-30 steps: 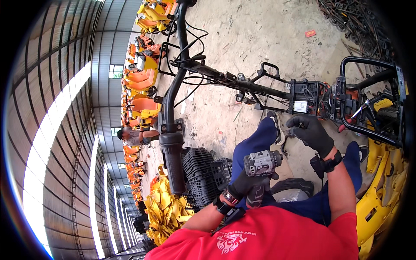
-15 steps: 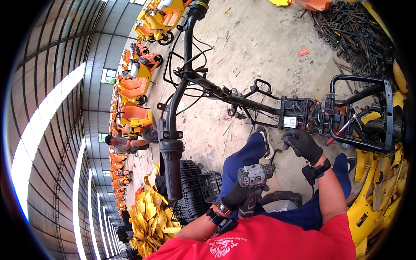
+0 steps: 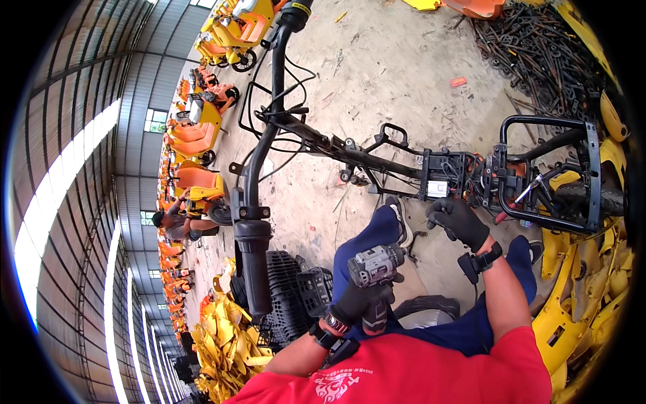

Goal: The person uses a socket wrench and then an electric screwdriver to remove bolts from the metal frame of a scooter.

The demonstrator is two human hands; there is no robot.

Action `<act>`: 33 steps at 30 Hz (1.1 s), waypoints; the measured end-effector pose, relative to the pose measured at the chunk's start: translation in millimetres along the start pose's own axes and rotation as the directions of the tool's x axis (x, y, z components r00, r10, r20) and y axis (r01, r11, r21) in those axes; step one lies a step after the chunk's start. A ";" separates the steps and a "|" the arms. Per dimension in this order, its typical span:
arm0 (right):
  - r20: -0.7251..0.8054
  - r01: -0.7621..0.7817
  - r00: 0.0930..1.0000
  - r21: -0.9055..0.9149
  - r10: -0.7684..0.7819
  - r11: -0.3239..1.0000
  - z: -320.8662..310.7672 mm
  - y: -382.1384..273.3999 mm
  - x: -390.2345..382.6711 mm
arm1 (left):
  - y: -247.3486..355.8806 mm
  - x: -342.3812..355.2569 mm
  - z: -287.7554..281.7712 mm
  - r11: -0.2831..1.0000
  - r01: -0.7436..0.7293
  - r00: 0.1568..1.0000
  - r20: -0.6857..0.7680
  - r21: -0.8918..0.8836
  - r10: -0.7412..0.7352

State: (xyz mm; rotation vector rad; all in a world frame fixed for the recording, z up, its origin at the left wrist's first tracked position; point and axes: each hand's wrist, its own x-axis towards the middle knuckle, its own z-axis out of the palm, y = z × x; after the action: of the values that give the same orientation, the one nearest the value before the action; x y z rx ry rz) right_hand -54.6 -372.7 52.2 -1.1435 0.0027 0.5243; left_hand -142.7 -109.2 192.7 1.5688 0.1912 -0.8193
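Your left hand grips the cordless driver idle, your right hand curls, empty, at the stripped frame's still-mounted control box: teardown partway.

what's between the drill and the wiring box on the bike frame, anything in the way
Nothing solid lies between them. The drill sits in the left hand, low over the knee. The right hand already rests at the wiring box on the frame, so it crowds that spot.
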 end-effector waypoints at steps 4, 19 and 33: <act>-0.040 -0.032 0.999 -0.001 0.032 0.999 -1.6 1.7 1.9 | -1.2 -1.0 1.9 0.990 0.019 0.998 -0.061 -0.141 -0.027; 0.111 -0.060 0.992 0.031 0.057 0.998 17.7 0.3 -2.9 | 12.0 21.7 14.2 0.974 -0.227 0.945 -0.245 -0.016 0.217; 0.331 -0.119 0.930 -0.137 0.159 0.983 32.0 -0.4 -6.3 | 10.6 58.2 16.3 0.944 -0.262 0.958 -0.176 -0.203 0.228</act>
State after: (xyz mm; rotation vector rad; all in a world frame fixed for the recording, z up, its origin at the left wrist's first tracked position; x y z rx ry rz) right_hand -68.3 -347.6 67.9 -1.1571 -0.2513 0.8548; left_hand -100.5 -145.8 167.3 1.4062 0.1856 -0.4663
